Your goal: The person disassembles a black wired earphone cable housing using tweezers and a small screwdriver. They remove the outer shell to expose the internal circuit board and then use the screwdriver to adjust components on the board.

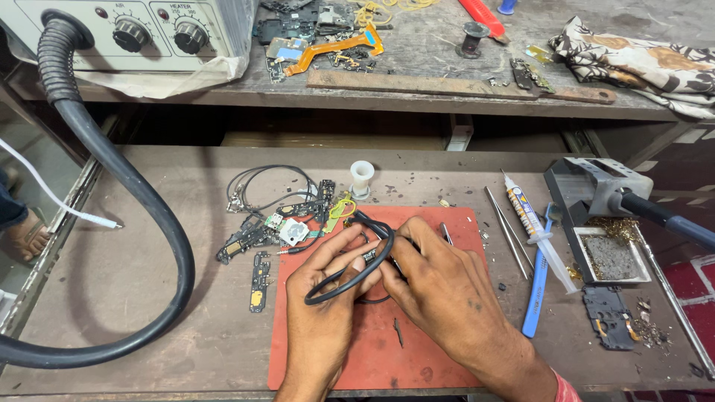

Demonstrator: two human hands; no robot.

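Nearest the camera, the left hand [322, 313] and right hand [439, 286] meet over the red mat [372, 350], which lies at the near edge of the worktop [149, 283]. Between their fingertips sits a small dark part [370, 255]; what it is cannot be told. The left grip is pinched narrow on it, and the right grip is closed around a thin tool that is mostly hidden. A black cable [350, 279] loops across the left fingers and over the mat.

Just left of the mat lies a heap of small circuit boards [264, 234] and thin wires, with bare worktop beyond it out to the thick black hose [160, 238] that curves along the left side. Right of the mat lie metal tweezers [508, 231], a glue syringe [530, 223] and a blue pry tool [538, 290], close together. Farther right stands a soldering stand [607, 246], near the worktop's right edge. A white spool [362, 177] stands at the mat's far edge.

On the far shelf are a hot-air station [134, 33], scattered parts and a patterned cloth [640, 59].
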